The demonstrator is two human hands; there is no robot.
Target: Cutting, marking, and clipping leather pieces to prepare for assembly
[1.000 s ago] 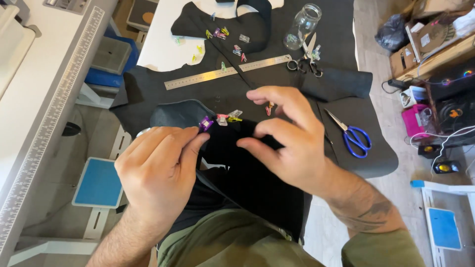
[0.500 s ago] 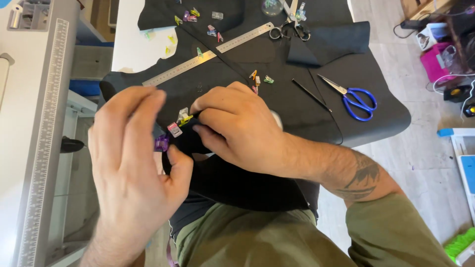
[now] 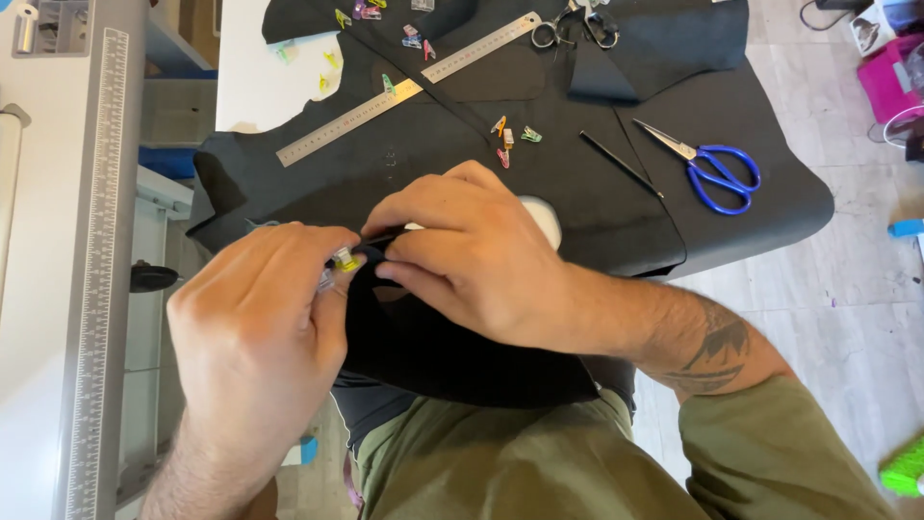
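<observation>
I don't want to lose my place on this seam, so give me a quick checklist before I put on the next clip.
1. Left hand pinching a yellow-green clip on the black fabric: ok.
2. Right hand holding the fabric edge beside it: ok.
3. Clip fully closed over both layers: cannot tell, fingers hide it.
4. Spare clips lying within reach: ok.
5. Blue scissors apart from both hands: ok.
</observation>
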